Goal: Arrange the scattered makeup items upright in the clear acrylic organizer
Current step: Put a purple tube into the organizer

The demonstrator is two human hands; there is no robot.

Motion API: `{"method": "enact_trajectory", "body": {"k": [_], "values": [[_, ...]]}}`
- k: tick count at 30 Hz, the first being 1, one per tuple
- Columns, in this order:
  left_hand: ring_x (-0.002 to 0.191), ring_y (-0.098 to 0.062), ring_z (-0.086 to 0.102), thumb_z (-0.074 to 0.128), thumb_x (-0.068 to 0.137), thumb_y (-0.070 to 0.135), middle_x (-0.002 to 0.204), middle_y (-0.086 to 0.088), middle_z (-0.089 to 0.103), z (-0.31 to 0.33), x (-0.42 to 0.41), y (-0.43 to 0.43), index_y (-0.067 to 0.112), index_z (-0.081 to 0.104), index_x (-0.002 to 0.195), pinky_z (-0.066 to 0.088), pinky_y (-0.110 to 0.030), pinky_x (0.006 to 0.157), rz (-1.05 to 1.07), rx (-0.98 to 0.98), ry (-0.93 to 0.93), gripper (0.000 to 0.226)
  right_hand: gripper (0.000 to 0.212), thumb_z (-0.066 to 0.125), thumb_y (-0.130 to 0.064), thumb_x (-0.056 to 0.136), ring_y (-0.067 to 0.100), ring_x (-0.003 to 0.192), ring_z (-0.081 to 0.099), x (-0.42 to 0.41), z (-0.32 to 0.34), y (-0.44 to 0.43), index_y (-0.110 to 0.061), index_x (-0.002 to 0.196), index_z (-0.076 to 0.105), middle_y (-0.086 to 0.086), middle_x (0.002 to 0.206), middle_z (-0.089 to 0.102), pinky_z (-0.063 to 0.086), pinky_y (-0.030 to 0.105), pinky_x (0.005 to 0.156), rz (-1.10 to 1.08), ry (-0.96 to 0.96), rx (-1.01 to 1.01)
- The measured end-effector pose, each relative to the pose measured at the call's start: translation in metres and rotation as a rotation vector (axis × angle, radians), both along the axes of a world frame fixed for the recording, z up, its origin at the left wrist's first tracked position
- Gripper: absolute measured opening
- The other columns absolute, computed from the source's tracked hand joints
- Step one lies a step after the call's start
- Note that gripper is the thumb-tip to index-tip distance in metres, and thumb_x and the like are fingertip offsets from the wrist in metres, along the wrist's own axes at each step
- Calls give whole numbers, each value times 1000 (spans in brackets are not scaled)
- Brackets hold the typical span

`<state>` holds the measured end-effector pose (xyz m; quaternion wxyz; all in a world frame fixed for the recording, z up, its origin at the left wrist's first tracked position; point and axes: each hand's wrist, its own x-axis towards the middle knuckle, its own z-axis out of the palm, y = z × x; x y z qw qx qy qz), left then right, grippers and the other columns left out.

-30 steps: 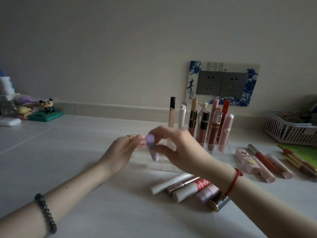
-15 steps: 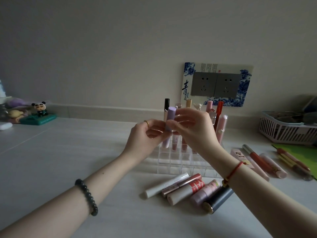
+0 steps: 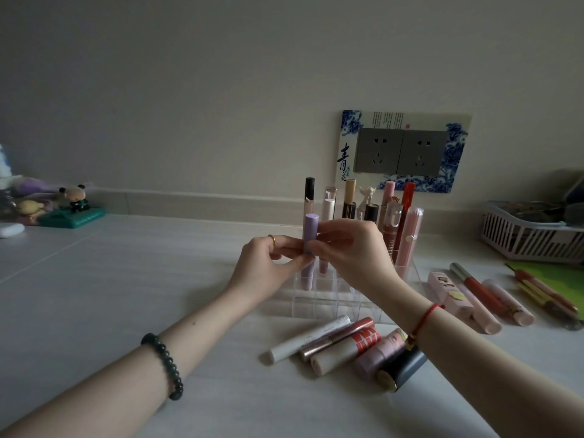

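Over the left edge of the organizer (image 3: pixel 319 306), I have the lilac tube (image 3: pixel 310 229) upright, with both grips closed on its middle. The left grip (image 3: pixel 268 263) pinches it between thumb and fingers, and the right grip (image 3: pixel 354 248) nips it with its fingertips from the other side. The tube is a smooth matte cylinder with a flat top. Its lower end shows through the clear wall, down in a left-hand cell.

The organizer is glassy acrylic, divided into square cells. At its back I count about nine slim tubes (image 3: pixel 349 197) standing, capped in black, white, beige, pink and red, one topped with a white figure. The right grip and wrist hide the middle cells and the feet of those tubes.

On the pale, smooth surface (image 3: pixel 126 279) in front lie five loose tubes (image 3: pixel 344 349) side by side: white, metallic rose, cream with red print, pink, and a glossy black one (image 3: pixel 401 368) with a gold end, partly crossed by my right forearm. To the right lie four more (image 3: pixel 474 287), pinks and one red with a silver cap, then slim pencils (image 3: pixel 546 292) on a green sheet (image 3: pixel 565 276). Further right stands a white slatted basket (image 3: pixel 531 245). On the wall are two grey sockets (image 3: pixel 399 151) in a blue-and-white plate (image 3: pixel 347 131).
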<state>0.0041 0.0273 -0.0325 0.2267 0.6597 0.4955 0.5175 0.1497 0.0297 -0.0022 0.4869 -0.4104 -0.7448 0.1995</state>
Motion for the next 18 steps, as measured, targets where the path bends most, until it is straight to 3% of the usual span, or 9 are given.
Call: {"method": "enact_trajectory", "body": {"k": [2,7,18], "values": [[72,5,63,73,72,23,63,24,68,-2,-1,0,35,69,73,42,-19,78,7,-8,10,12,14,70,-9,72,-4,56,60,-1,-3,0,-13,85,71,-5,68,67,50,10,60,-3,-17,0],[72,2,63,73,72,23,66,21,69,-4,-2,0,33,71,73,41,-17,75,-1,-9,11,10,14,70,-9,72,-8,51,57,-2,-6,-1,-12,87,71,-3,70,68,54,15,65,13,-31,-25],[73,-3,64,71,70,26,75,11,72,-6,-4,-1,32,71,78,40,-20,73,1,-11,28,10,17,71,-7,71,3,61,63,-2,-7,-4,-12,87,70,1,76,71,57,26,70,13,-42,-40]]}}
